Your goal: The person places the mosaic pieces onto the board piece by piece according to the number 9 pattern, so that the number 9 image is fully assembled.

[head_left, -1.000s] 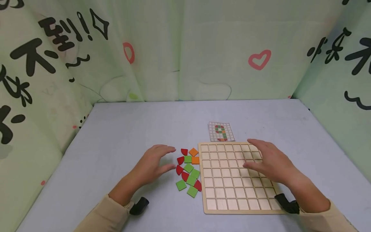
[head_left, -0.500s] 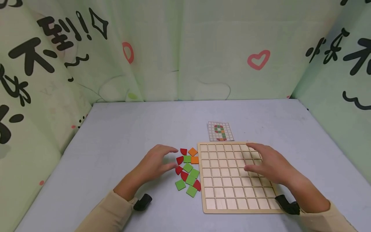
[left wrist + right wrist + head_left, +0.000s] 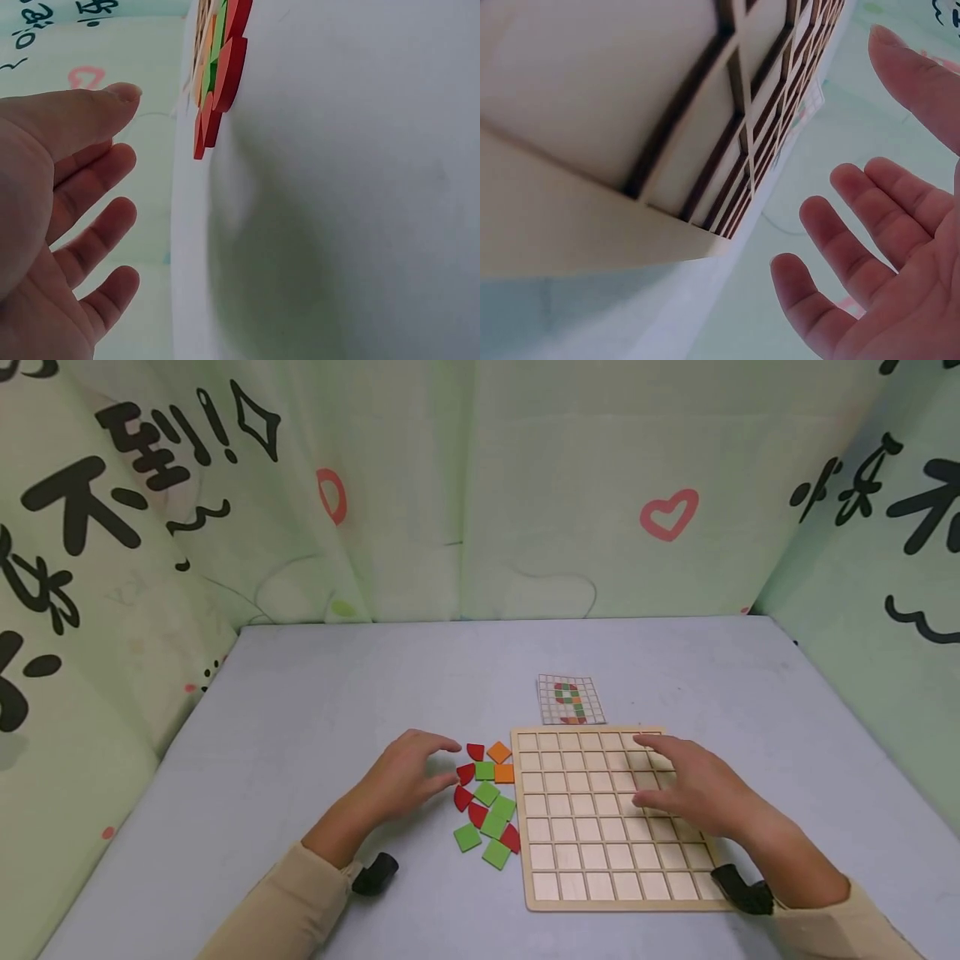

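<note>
My left hand [image 3: 405, 777] hovers just left of a loose group of flat tiles, thumb and fingers apart, nothing between them. Among the tiles are red rounded ones [image 3: 463, 798], green squares [image 3: 493, 825] and orange squares [image 3: 504, 773]. In the left wrist view, red tiles [image 3: 231, 75] lie on the table beyond the thumb. A wooden grid board [image 3: 577, 831] with bare cells lies to the right of the tiles. Above its right side is my right hand [image 3: 705, 785], fingers spread and holding nothing. The right wrist view shows the board's edge [image 3: 592, 225] close by, apart from the fingers.
Behind the board lies a small gridded card [image 3: 572, 700] with a red, green and orange pattern shaped like a 9. The white table [image 3: 360, 677] is bordered by a pale green printed curtain [image 3: 555, 510] at the back and sides. Black straps sit at both wrists.
My left hand has shifted slightly right, closer to the tiles. The right hand has barely moved. Tiles, board and card stay in place.
</note>
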The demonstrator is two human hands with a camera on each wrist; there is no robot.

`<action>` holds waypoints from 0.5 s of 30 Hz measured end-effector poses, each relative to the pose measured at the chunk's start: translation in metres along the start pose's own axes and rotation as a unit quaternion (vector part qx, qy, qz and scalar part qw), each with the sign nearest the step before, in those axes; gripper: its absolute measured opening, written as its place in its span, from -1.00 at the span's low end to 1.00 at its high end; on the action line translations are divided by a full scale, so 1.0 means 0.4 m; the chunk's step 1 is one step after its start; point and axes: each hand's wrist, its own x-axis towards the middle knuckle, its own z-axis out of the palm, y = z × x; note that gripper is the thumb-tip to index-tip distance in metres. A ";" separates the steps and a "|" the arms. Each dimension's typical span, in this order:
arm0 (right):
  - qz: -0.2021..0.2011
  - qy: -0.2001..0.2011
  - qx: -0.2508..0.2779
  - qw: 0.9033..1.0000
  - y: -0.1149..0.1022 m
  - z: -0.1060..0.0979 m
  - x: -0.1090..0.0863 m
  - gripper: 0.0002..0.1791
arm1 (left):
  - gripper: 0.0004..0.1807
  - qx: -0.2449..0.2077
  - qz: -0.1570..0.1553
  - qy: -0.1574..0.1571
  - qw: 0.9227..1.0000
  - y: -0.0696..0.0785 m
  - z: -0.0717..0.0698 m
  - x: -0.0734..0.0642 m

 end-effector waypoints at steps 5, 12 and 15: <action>0.001 -0.004 -0.001 1.000 0.003 0.004 -0.001 -0.12 | -0.50 -0.003 -0.006 -0.007 1.000 0.000 0.001 0.014; -0.007 -0.004 0.001 1.000 0.008 0.002 -0.003 -0.15 | -0.53 -0.006 0.001 -0.014 1.000 0.010 0.000 0.030; -0.008 -0.006 0.004 1.000 0.012 -0.001 -0.007 -0.17 | -0.57 -0.002 0.005 -0.019 1.000 0.016 0.001 0.038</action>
